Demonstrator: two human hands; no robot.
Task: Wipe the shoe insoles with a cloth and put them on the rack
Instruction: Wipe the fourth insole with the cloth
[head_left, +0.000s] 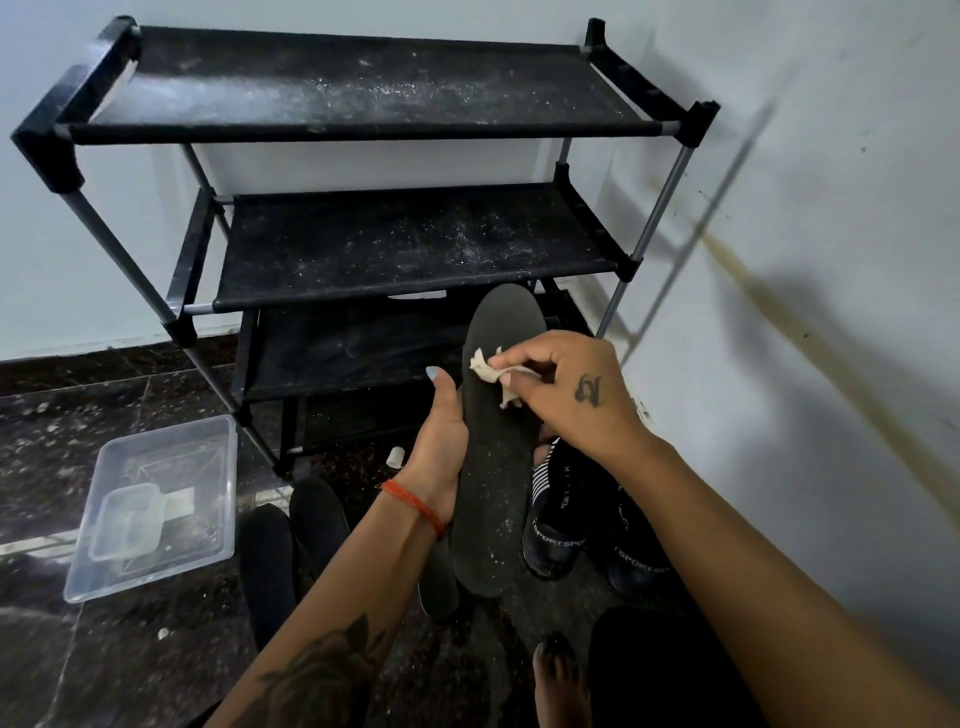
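My left hand (441, 447) grips a long black insole (496, 467) by its left edge and holds it up, toe end toward the rack. It is speckled with pale dust near the heel. My right hand (566, 389) pinches a small crumpled beige cloth (491, 371) against the insole's upper half. Two more black insoles (267, 566) (319, 519) lie on the floor below my left forearm. A further insole (439, 587) shows partly under the held one. The black fabric shoe rack (363, 93) stands against the wall, its shelves dusty.
A clear plastic tray (156, 509) with a small container in it lies on the dark marble floor at the left. A pair of black sport shoes (556, 525) stands under my right arm near the wall. My bare foot (561, 680) is at the bottom.
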